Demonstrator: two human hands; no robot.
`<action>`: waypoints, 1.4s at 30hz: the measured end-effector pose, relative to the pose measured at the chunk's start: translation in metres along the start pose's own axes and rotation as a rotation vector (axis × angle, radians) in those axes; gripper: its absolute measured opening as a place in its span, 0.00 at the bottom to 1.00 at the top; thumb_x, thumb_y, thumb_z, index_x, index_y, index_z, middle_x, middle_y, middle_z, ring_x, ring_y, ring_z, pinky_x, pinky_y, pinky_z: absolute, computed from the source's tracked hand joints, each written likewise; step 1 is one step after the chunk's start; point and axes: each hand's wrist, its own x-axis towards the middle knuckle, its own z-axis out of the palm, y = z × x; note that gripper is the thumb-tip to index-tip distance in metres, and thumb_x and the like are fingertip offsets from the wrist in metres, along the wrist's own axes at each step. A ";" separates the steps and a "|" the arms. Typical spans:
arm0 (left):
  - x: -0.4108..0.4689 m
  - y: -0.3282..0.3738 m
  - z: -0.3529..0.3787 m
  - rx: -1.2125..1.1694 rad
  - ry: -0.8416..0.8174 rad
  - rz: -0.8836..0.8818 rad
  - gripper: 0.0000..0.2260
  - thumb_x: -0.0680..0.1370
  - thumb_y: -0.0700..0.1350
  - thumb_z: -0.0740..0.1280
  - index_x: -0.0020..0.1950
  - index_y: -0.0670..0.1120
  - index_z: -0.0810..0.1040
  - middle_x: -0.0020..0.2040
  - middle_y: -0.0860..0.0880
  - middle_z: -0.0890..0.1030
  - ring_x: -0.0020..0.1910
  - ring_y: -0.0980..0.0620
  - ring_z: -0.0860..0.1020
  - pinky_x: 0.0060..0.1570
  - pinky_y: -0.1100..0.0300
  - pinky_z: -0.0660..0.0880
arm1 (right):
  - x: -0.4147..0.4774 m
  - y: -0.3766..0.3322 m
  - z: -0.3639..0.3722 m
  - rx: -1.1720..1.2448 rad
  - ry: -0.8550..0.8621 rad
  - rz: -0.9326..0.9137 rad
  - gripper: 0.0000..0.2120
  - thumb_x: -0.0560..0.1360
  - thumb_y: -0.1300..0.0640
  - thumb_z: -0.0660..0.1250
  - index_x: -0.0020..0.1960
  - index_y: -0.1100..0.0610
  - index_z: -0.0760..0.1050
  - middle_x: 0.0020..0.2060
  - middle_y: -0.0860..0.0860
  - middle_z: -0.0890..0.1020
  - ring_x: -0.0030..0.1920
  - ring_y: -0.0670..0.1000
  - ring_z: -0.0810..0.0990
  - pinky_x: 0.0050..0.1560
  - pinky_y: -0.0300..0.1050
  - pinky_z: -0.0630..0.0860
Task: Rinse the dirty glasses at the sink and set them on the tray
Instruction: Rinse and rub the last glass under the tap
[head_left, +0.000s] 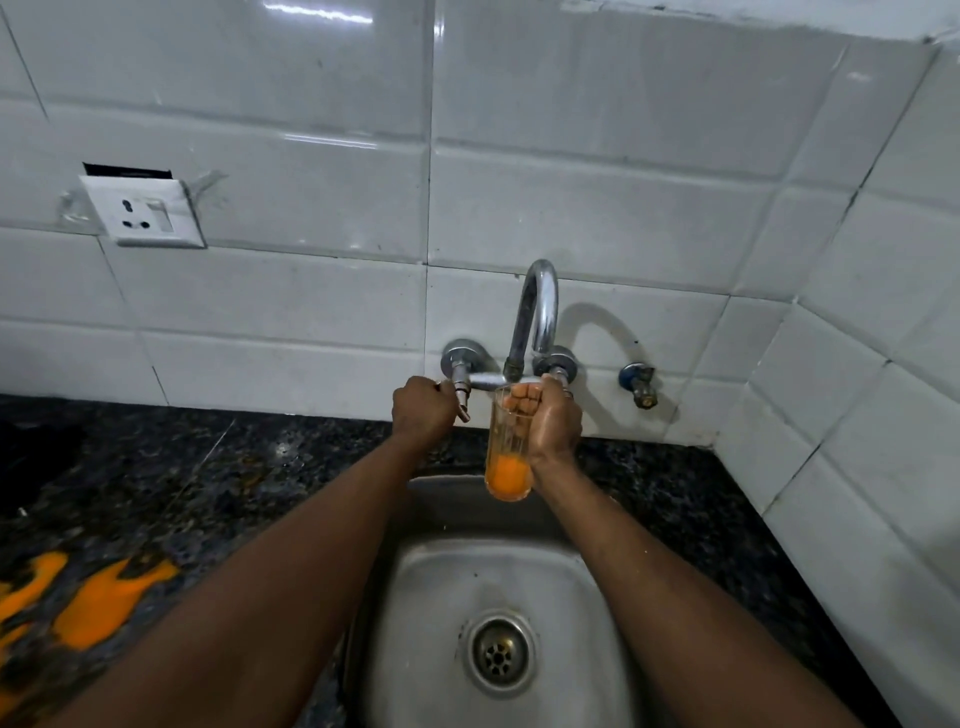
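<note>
**sinkwatcher:** ok where's the glass (508, 452) at, and what's it like?

**tilefan:** It's a tall clear tumbler with ribbed sides, streaky orange film up the walls and a thick orange puddle in the bottom. It's held up over the back rim of the sink (415, 597), mouth right under the chrome mixer bar. The right hand (553, 421) is wrapped round its upper half, and you can see the curled fingers through the glass.

**sinkwatcher:** and the other one?

**tilefan:** The left hand (422, 410) is closed around the left tap handle (460, 387), a little metal lever poking out past the knuckles. Both forearms are stretched out over the basin.

**sinkwatcher:** what about the rest of the setup?

**tilefan:** The spout (535, 312) is a shiny chrome gooseneck mounted on the wall, with a small stubby valve (639, 384) off to its right. The sink's a dull stainless square with rounded corners and a round slotted drain (498, 657). The worktop (208, 467) is dark speckled stone, with blobs of an orange spill (98, 603) on the left. There are glossy white bevelled tiles (311, 156) behind and round the right corner, plus a white plastic socket (143, 215) sitting a bit crooked on the wall at left.
</note>
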 end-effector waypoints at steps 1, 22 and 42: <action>-0.002 -0.005 -0.001 -0.073 -0.022 -0.016 0.19 0.82 0.51 0.59 0.43 0.39 0.81 0.46 0.39 0.85 0.43 0.43 0.82 0.45 0.54 0.78 | -0.002 0.001 0.000 0.015 0.001 0.001 0.17 0.78 0.49 0.60 0.35 0.54 0.78 0.33 0.55 0.81 0.39 0.58 0.81 0.49 0.58 0.80; -0.021 -0.008 0.017 -0.152 0.120 0.058 0.18 0.83 0.48 0.62 0.48 0.36 0.84 0.45 0.39 0.85 0.44 0.43 0.79 0.41 0.59 0.65 | -0.015 0.015 -0.016 0.004 0.027 0.104 0.22 0.80 0.48 0.58 0.41 0.61 0.83 0.38 0.60 0.86 0.41 0.60 0.85 0.46 0.53 0.81; -0.078 -0.028 0.053 -1.143 -0.557 -0.464 0.22 0.79 0.57 0.58 0.55 0.42 0.81 0.43 0.41 0.80 0.34 0.45 0.76 0.34 0.58 0.71 | -0.015 0.008 -0.018 -0.006 -0.096 0.058 0.13 0.81 0.52 0.57 0.50 0.57 0.77 0.42 0.57 0.85 0.40 0.55 0.84 0.43 0.52 0.81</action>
